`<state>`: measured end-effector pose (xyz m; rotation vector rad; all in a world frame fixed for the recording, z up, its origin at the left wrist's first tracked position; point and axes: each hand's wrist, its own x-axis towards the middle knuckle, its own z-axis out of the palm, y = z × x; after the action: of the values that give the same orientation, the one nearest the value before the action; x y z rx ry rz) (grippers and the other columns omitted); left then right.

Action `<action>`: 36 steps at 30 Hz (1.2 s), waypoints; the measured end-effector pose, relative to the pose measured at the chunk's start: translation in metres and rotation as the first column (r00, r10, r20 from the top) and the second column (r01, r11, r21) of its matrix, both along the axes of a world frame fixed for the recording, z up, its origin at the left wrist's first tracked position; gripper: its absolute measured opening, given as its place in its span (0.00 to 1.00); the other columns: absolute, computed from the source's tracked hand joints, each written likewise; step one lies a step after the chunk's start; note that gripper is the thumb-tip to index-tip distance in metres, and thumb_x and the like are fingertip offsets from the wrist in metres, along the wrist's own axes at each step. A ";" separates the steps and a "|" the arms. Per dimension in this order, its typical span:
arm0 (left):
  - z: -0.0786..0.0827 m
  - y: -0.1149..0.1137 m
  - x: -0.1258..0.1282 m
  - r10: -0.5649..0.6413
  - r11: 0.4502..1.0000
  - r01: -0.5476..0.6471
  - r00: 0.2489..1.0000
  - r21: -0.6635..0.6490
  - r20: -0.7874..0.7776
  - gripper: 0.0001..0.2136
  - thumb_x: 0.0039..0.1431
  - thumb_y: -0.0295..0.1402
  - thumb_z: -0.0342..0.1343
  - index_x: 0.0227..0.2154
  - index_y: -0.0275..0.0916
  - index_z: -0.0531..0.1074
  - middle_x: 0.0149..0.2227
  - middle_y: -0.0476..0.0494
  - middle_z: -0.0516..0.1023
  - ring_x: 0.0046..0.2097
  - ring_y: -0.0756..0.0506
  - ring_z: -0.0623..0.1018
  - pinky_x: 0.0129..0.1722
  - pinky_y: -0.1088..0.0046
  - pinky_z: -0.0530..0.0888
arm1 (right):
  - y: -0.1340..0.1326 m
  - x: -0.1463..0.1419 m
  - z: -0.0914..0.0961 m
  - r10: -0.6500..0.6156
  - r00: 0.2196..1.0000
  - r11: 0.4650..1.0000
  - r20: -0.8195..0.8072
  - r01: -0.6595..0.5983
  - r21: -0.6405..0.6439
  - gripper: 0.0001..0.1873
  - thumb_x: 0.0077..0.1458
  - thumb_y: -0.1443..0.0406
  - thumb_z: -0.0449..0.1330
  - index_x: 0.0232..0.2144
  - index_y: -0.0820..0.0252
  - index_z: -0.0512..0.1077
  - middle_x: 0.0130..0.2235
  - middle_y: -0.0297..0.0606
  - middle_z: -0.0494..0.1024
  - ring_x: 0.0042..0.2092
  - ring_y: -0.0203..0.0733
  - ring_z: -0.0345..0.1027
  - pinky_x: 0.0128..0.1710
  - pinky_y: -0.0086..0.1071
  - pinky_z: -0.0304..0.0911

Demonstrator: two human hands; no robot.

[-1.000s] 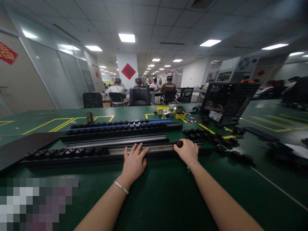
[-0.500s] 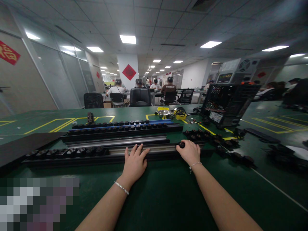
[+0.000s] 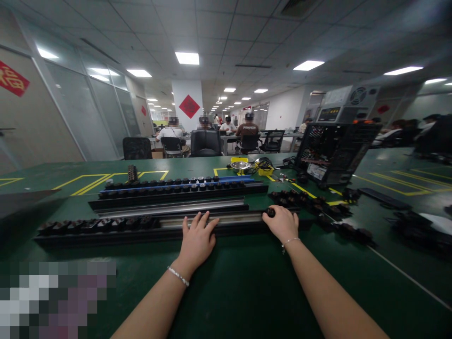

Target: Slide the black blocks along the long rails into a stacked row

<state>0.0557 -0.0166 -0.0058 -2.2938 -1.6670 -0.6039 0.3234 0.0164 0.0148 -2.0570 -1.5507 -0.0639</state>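
A long black rail (image 3: 240,229) with a metallic inner channel lies across the table in front of me. Its left part carries a row of small black blocks (image 3: 95,225). My left hand (image 3: 197,238) rests on the rail's middle with fingers spread, holding nothing. Farther right, my right hand (image 3: 282,223) grips a small round black piece (image 3: 270,212) at the rail's right part. Whether that piece sits in the channel I cannot tell. Behind lies a second rail (image 3: 173,208) with a bare metallic channel.
A rail with black blocks and a blue strip (image 3: 236,179) lies farther back. Loose black parts (image 3: 328,207) spread to the right, near an opened computer case (image 3: 335,150). A metal bowl (image 3: 240,165) stands behind. People sit at far desks.
My right hand has shifted slightly right along the rail with the black piece. My left hand stays in place. The dark flat object at the left edge has moved left.
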 end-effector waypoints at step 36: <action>0.000 0.000 0.000 -0.005 1.000 0.005 1.000 -0.009 0.009 0.21 0.58 0.34 0.49 0.55 0.55 0.65 0.62 0.46 0.63 0.63 0.37 0.60 0.60 0.40 0.49 | 0.001 0.019 0.005 -0.062 0.998 0.997 -0.031 0.060 -0.056 0.23 0.51 0.59 0.50 0.49 0.57 0.68 0.51 0.43 0.73 0.54 0.50 0.62 0.59 0.55 0.40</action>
<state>0.0557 -0.0165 -0.0056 -2.3056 -1.6726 -0.6098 0.3428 0.0176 0.0196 -2.1380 -1.4856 -0.0101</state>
